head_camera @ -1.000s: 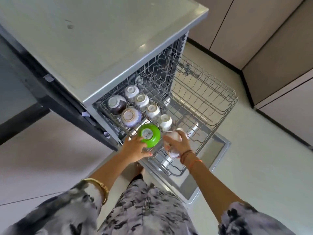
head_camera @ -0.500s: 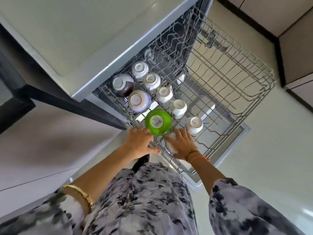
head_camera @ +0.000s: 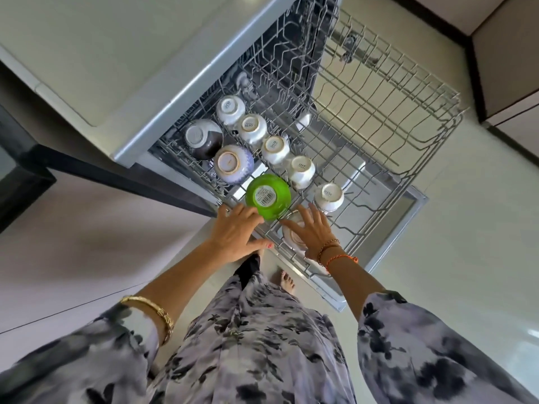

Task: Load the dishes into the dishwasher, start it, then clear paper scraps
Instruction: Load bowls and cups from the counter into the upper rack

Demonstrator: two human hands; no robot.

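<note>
The green bowl (head_camera: 268, 196) sits upside down, barcode sticker up, near the front of the pulled-out wire rack (head_camera: 379, 118), beside inverted white cups (head_camera: 300, 172). The left hand (head_camera: 237, 234) touches its rim, fingers straight. The right hand (head_camera: 310, 231), fingers spread, rests on a mostly hidden white cup. Pale floor (head_camera: 466, 228) surrounds the dishwasher.

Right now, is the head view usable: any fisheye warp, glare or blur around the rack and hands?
Head view: strong wide-angle bending of the counter edge and rack; bright daylight glare on the floor; green bowl, left hand and right hand reasonably sharp, barcode bars visible; sleeves near the bottom edge stretched and soft.
</note>
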